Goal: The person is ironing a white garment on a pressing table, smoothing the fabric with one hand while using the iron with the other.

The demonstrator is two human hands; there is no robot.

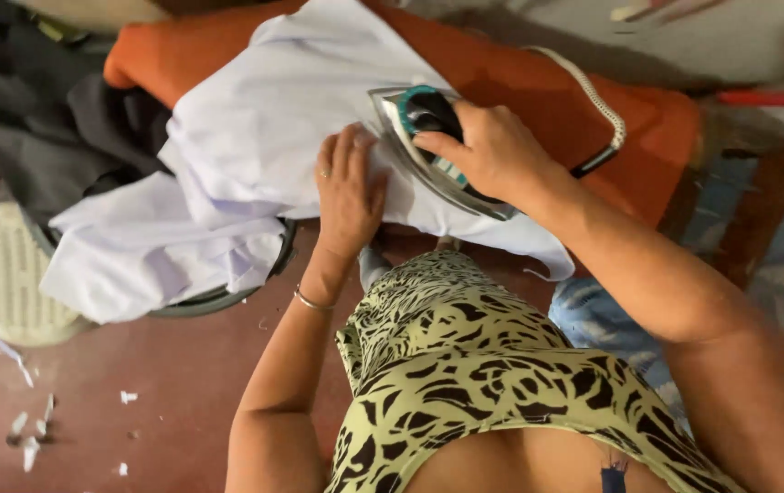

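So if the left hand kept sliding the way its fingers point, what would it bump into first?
The left hand lies flat on the white cloth, fingers pointing up toward the far edge of the orange board. Going on, it would likely just meet more white cloth; the iron sits right beside it, perhaps brushing its side.

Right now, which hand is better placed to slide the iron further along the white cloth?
The right hand: its fingers are already wrapped around the iron handle. The left hand lies flat on the white cloth beside the iron, pinning it down.
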